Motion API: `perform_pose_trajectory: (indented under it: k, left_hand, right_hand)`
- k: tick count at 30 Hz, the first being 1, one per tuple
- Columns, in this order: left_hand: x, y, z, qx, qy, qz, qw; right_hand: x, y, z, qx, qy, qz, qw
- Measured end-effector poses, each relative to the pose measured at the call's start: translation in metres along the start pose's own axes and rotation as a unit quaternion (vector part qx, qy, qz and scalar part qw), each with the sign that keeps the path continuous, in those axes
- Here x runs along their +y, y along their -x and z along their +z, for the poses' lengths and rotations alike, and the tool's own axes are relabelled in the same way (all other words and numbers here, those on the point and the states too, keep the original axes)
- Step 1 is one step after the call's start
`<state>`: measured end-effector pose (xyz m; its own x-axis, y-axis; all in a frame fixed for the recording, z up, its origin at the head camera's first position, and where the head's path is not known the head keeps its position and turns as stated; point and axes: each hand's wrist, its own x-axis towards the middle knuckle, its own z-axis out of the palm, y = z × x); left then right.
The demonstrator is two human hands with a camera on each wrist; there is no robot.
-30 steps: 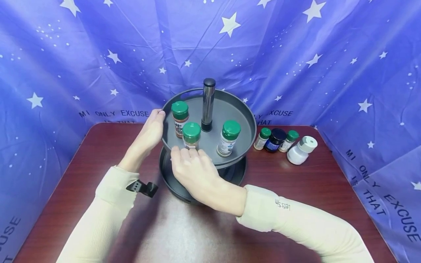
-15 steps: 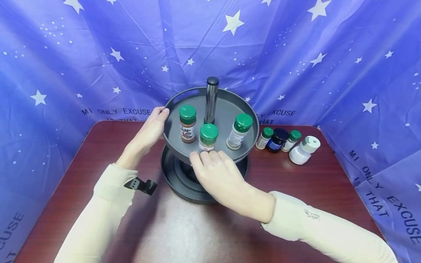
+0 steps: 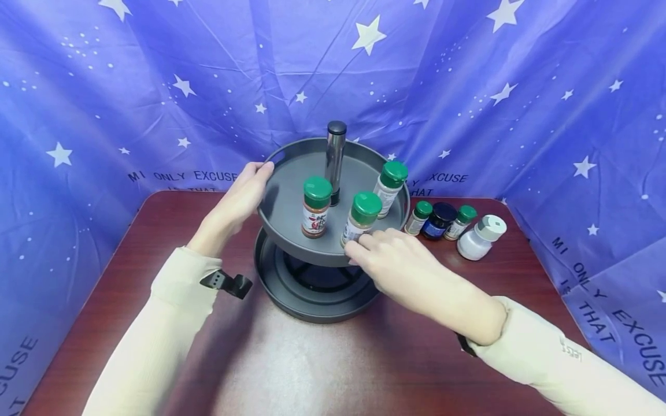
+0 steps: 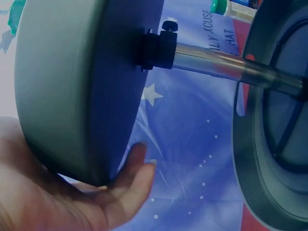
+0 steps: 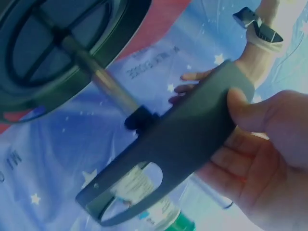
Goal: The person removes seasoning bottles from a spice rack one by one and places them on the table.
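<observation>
Your left hand cups the far-left rim of the upper tray, fingers curled on its edge, while your right hand pinches the front rim just beside a green-capped jar, the two-tier rack standing mid-desk.

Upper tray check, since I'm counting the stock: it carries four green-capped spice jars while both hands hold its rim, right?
Not quite: the upper tray carries three green-capped spice jars, not four, as the head view shows. The left hand and right hand do hold its rim.
</observation>
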<state>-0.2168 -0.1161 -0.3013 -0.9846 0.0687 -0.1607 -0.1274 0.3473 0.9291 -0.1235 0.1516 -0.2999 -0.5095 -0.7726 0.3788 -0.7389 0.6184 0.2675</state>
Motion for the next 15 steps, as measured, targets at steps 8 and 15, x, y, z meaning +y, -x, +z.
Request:
perform_pose_trajectory:
  k: [8, 15]
  left_hand:
    - [0.012, -0.013, 0.005, 0.038, 0.005, -0.038, 0.9985]
    - [0.010, -0.019, 0.003, 0.040, -0.090, -0.001, 0.9951]
  right_hand:
    - [0.013, 0.007, -0.005, 0.036, -0.007, 0.023, 0.999]
    - [0.012, 0.010, -0.003, 0.035, -0.033, 0.043, 0.998]
